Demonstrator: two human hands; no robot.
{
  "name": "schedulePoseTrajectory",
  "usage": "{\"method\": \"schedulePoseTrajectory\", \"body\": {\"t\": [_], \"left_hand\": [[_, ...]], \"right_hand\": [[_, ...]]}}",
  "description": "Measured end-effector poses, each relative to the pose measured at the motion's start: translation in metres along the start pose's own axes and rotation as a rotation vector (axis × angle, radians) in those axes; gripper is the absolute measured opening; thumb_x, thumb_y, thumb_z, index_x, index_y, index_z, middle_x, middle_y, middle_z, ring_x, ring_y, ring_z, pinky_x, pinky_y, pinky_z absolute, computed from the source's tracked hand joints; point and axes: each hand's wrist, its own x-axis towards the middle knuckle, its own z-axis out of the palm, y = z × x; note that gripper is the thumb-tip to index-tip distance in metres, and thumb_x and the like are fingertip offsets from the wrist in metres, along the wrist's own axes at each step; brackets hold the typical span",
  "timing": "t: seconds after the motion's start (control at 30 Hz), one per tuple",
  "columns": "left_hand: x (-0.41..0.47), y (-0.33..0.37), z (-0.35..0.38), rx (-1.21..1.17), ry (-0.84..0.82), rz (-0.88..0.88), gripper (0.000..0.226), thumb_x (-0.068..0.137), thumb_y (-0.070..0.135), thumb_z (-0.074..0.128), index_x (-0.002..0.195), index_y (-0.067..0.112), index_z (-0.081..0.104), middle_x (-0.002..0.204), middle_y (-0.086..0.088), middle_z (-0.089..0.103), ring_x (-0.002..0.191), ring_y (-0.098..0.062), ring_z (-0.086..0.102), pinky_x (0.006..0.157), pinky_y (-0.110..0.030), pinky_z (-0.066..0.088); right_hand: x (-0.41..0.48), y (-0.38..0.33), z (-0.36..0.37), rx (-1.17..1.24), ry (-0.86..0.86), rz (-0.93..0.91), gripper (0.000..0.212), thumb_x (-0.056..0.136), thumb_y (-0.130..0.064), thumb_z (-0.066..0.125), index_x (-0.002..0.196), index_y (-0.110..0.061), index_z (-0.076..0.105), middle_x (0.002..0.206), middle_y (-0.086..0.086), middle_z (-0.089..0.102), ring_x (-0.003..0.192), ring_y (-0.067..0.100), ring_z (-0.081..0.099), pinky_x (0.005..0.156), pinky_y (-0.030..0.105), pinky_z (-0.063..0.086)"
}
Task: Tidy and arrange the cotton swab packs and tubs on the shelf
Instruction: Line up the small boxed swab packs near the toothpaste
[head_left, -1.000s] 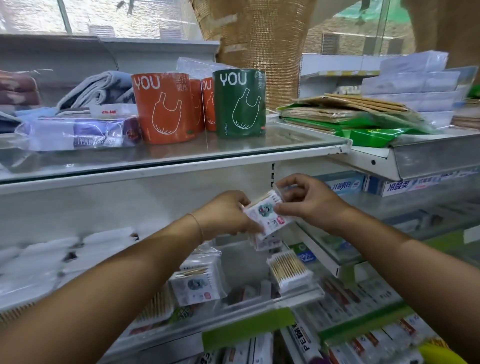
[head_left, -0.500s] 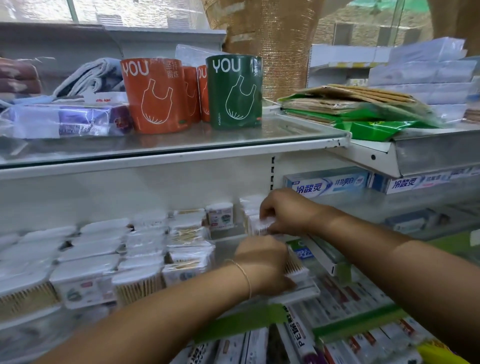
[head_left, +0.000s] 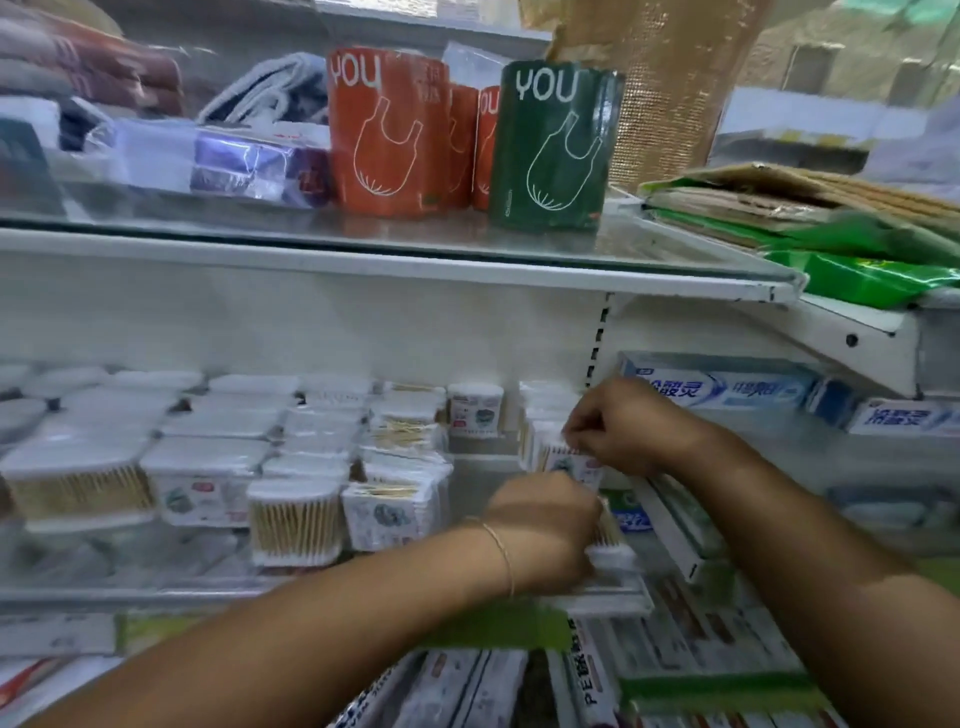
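Several clear tubs and packs of cotton swabs (head_left: 296, 519) stand in rows on the middle shelf (head_left: 130, 587). My right hand (head_left: 618, 426) is closed on a flat swab pack (head_left: 569, 460) at the right end of the rows, standing it upright against other packs. My left hand (head_left: 545, 525), with a thin bracelet on the wrist, is closed around a swab tub (head_left: 613, 545) at the shelf's front right corner. One small tub (head_left: 475, 408) stands alone at the back, with a gap in front of it.
The glass shelf above (head_left: 467, 244) carries orange (head_left: 387, 130) and green (head_left: 553, 145) bag rolls. Toothpaste boxes (head_left: 722, 384) fill the shelf to the right. More boxed goods (head_left: 592, 675) lie on the shelf below, behind green price strips.
Both hands have come down from holding one pack up in the air to the shelf. The right hand set the pack at the rows' right end; the left took hold of the front tub.
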Motion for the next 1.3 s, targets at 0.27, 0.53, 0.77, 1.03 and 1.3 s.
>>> {"method": "schedulePoseTrajectory", "body": {"t": [0.27, 0.53, 0.77, 1.03, 1.3], "left_hand": [[0.004, -0.008, -0.021, -0.082, 0.125, -0.015, 0.035, 0.088, 0.015, 0.061, 0.122, 0.013, 0.056, 0.112, -0.010, 0.055, 0.085, -0.026, 0.056, 0.063, -0.030, 0.045], [0.026, -0.035, -0.023, -0.140, 0.267, -0.073, 0.031, 0.092, 0.021, 0.059, 0.120, 0.010, 0.051, 0.112, -0.015, 0.047, 0.074, -0.025, 0.048, 0.067, -0.031, 0.036], [0.034, -0.036, -0.025, -0.151, 0.217, -0.021, 0.041, 0.084, 0.015, 0.065, 0.121, 0.012, 0.048, 0.111, -0.011, 0.051, 0.096, -0.028, 0.055, 0.073, -0.033, 0.044], [0.038, -0.036, -0.010, -0.214, 0.267, -0.119, 0.040, 0.087, 0.023, 0.066, 0.120, 0.009, 0.048, 0.115, -0.013, 0.046, 0.098, -0.027, 0.051, 0.073, -0.026, 0.034], [0.034, -0.031, -0.012, -0.199, 0.237, -0.154, 0.027, 0.094, 0.021, 0.059, 0.115, 0.004, 0.056, 0.115, -0.017, 0.054, 0.103, -0.030, 0.052, 0.076, -0.027, 0.033]], "right_hand": [[-0.002, 0.007, -0.001, 0.075, -0.016, -0.039, 0.017, 0.087, -0.013, 0.068, 0.094, -0.024, 0.079, 0.092, -0.010, 0.074, 0.081, -0.002, 0.064, 0.067, 0.010, 0.044], [-0.015, 0.014, -0.002, 0.161, -0.047, -0.017, 0.032, 0.089, -0.011, 0.062, 0.115, -0.027, 0.068, 0.111, -0.008, 0.068, 0.097, 0.005, 0.061, 0.085, 0.019, 0.045], [-0.020, 0.014, 0.004, 0.088, -0.030, -0.026, 0.047, 0.072, -0.021, 0.084, 0.116, -0.027, 0.068, 0.113, -0.007, 0.067, 0.100, 0.008, 0.063, 0.089, 0.023, 0.050], [-0.024, 0.014, 0.016, 0.110, 0.090, -0.030, 0.025, 0.082, -0.029, 0.077, 0.106, -0.028, 0.074, 0.104, -0.010, 0.071, 0.098, 0.008, 0.063, 0.084, 0.022, 0.048], [-0.020, 0.018, 0.019, 0.119, 0.094, -0.013, 0.020, 0.081, -0.022, 0.077, 0.099, -0.029, 0.076, 0.098, -0.010, 0.073, 0.088, 0.004, 0.063, 0.080, 0.024, 0.050]]}}
